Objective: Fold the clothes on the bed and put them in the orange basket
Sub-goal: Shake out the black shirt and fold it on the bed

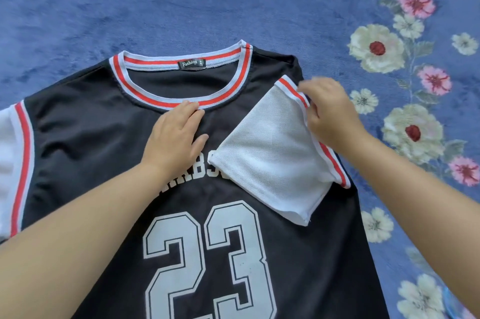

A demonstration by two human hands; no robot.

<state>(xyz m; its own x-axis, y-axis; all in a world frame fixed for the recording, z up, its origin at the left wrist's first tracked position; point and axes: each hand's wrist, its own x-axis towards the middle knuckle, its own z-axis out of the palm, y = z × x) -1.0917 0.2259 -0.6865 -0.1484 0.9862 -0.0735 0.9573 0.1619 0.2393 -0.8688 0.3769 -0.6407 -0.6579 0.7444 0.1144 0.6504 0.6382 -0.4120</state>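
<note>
— While the black jersey (181, 189) lies face up and flat on the blue bed cover (130, 2), where do the hands sit in the head view?

— Left hand (174, 139) rests palm down on the chest just below the striped collar (181, 80), fingers straight and close together, fingertips touching the collar's lower edge. Its forearm comes up from the lower left.

— And the other one?

— Right hand (330, 113) reaches in from the lower right, wrist bent. Its fingers curl over the red-and-white trim at the shoulder seam; that grip pinches the trim where the white mesh sleeve (270, 152) is folded inward onto the chest.

— What does the sleeve cover?

— Part of the white lettering above the number 23 (205, 261). The opposite sleeve (7, 163) is spread out at the left edge.
</note>
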